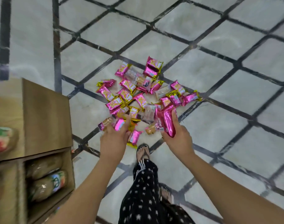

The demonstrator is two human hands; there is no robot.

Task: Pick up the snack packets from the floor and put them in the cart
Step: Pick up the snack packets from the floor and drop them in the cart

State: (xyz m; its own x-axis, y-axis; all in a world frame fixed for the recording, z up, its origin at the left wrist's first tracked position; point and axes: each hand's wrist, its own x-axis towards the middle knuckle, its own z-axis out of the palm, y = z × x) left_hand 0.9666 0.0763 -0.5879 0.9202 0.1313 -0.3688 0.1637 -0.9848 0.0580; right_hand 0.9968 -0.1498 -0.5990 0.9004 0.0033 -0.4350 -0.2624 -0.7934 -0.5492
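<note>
Mid-pickup: clutching big packet (166, 122) in right hand (178, 139) at 5 o'clock of pile (127, 94); left hand (113, 137) on packets (119, 125) at 7, hold unclear; next, pinch and lift

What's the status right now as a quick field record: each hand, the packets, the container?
left hand: on small packets at the pile's near edge; grip unclear
right hand: grips a long pink packet
pile: many pink-and-gold packets lying on the tiled floor
cardboard box: at the person's left, holding wrapped goods; no pink packets visible inside
</note>
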